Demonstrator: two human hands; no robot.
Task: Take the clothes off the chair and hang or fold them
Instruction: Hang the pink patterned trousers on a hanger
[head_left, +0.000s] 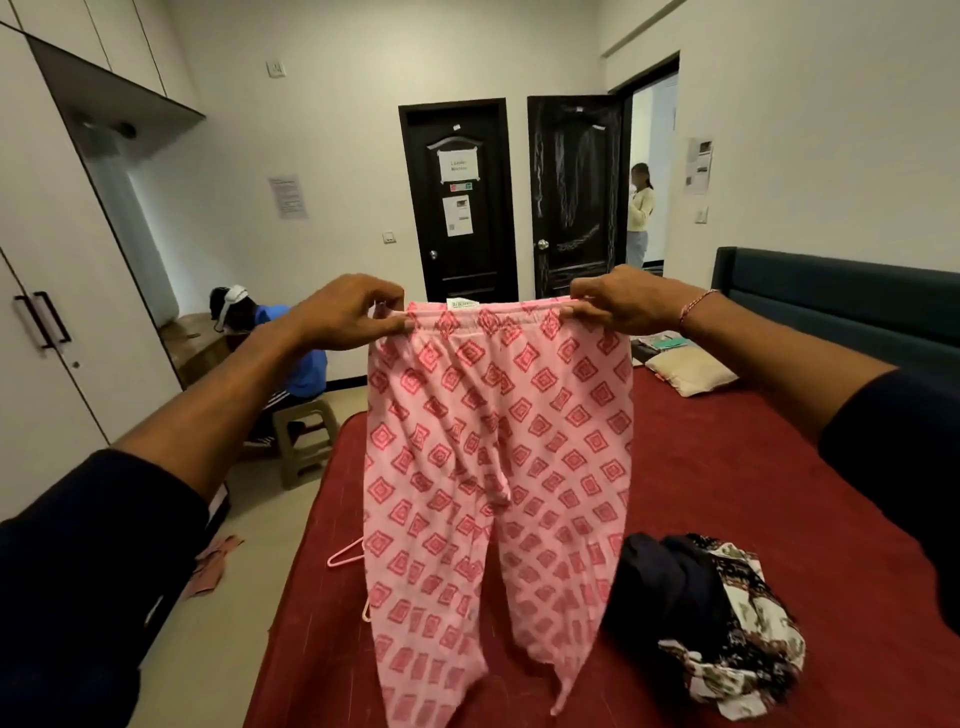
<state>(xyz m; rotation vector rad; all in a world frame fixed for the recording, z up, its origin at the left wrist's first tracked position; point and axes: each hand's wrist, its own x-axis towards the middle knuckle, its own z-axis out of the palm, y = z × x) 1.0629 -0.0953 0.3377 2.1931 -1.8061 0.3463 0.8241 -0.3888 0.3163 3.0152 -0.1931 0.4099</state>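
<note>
Pink trousers (496, 457) with a red diamond print hang in front of me over the red bed (727, 467). My left hand (345, 312) pinches the left end of the waistband and my right hand (623, 304) pinches the right end, stretching it flat. The legs dangle down to the bed surface. A pink hanger (344, 555) lies on the bed's left edge, partly hidden behind the trousers. A crumpled pile of dark and patterned clothes (711, 618) rests on the bed at the lower right. No chair with clothes is visible.
A white wardrobe (47, 322) stands at the left. A person in blue sits on a stool (306, 436) beside the bed. Two dark doors (460, 202) are at the back, another person stands in the open doorway (640, 213). A pillow (691, 371) lies near the headboard.
</note>
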